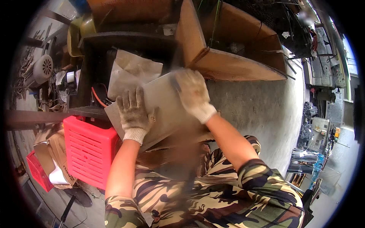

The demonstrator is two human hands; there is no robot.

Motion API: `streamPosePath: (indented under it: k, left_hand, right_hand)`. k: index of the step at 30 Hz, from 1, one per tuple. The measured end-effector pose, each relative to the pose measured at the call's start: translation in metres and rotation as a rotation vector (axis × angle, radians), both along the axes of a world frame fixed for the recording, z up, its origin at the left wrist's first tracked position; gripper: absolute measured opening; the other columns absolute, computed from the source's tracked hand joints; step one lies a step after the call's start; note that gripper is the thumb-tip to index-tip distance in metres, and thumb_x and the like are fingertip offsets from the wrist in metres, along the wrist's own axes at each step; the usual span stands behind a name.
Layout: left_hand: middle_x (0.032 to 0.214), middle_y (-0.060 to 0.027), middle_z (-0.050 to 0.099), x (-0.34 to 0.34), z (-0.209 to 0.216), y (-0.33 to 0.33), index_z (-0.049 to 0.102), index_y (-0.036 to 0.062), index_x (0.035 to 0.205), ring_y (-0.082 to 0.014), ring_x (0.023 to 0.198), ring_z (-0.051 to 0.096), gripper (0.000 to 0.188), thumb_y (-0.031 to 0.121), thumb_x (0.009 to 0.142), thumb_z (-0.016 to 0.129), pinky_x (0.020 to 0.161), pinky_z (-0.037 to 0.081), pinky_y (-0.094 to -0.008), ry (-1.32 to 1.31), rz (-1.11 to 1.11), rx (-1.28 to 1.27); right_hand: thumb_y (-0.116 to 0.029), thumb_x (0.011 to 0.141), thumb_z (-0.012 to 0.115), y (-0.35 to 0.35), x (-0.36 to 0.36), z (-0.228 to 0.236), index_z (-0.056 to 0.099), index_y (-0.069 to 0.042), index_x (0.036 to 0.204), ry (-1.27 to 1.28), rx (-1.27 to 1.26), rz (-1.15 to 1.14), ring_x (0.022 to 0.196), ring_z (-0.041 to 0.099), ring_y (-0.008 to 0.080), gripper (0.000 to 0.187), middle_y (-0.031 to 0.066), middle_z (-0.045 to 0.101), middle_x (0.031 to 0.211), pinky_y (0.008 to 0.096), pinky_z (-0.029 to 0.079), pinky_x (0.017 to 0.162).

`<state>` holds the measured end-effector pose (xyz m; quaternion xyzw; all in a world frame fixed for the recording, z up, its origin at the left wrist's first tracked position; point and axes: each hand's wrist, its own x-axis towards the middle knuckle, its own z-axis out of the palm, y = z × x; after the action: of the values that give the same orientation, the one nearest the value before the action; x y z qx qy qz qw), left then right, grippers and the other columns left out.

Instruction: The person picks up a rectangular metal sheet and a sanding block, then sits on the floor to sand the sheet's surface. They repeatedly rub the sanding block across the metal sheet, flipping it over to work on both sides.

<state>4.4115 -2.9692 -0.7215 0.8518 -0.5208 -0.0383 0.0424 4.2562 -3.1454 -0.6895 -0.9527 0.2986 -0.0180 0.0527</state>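
A flat, pale grey rectangular sheet (163, 102) lies tilted across my front, above my lap. My left hand (134, 110), in a soiled knit work glove, rests flat on its left part with the fingers spread. My right hand (192, 91), gloved the same way, is over the sheet's far right edge. Its fingers are curled and slightly blurred by motion, and a small dark thing at the fingertips is too smeared to name. Beyond the sheet, a creased grey-brown sheet (133, 68) lies in a dark open bin (129, 38).
A red plastic stool (89, 148) stands at my left, beside a torn cardboard box (57, 159). Ahead on the right is a large open brown box (239, 64). A grey motor (42, 70) sits far left, and bundled rods (304, 161) lie far right.
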Motion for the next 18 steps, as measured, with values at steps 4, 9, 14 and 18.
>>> streamPosePath:
  k: [4, 9, 14, 18]
  left_hand:
    - [0.156, -0.0169, 0.043, -0.001, 0.000, -0.002, 0.033, 0.0039, 0.159, -0.0364, 0.149, 0.033, 0.088, 0.055, 0.093, 0.058, 0.126, 0.014, -0.0577, -0.002, 0.016, -0.028]
    - [0.155, -0.0163, 0.044, 0.004, -0.004, 0.000, 0.034, 0.0061, 0.160, -0.0368, 0.148, 0.035, 0.077, 0.046, 0.097, 0.055, 0.126, 0.015, -0.0571, -0.027, 0.030, 0.004]
    - [0.152, -0.0140, 0.047, 0.003, -0.020, 0.002, 0.037, 0.0081, 0.159, -0.0339, 0.147, 0.037, 0.072, 0.041, 0.097, 0.055, 0.126, 0.017, -0.0578, -0.076, 0.027, -0.096]
    - [0.156, -0.0133, 0.045, 0.002, -0.016, 0.003, 0.039, 0.0089, 0.158, -0.0343, 0.147, 0.037, 0.068, 0.039, 0.099, 0.054, 0.126, 0.018, -0.0569, -0.080, 0.045, -0.044]
  right_hand:
    - [-0.008, 0.088, 0.061, 0.010, -0.013, -0.024, 0.061, -0.001, 0.134, -0.125, -0.001, 0.091, 0.142, 0.048, 0.0336, 0.047, 0.0165, 0.059, 0.143, 0.0492, 0.031, 0.123]
    - [0.001, 0.085, 0.055, 0.027, -0.023, -0.031, 0.058, -0.001, 0.139, -0.183, 0.028, 0.129, 0.139, 0.050, 0.0352, 0.054, 0.0194, 0.058, 0.144, 0.0455, 0.037, 0.120]
    - [-0.002, 0.090, 0.054, 0.051, -0.017, -0.024, 0.056, -0.001, 0.142, -0.228, 0.094, 0.045, 0.143, 0.045, 0.0351, 0.052, 0.0209, 0.057, 0.145, 0.0473, 0.032, 0.123]
    - [-0.005, 0.091, 0.056, 0.087, -0.062, -0.067, 0.058, 0.000, 0.138, -0.220, 0.090, 0.063, 0.141, 0.047, 0.0359, 0.048, 0.0201, 0.059, 0.142, 0.0518, 0.033, 0.121]
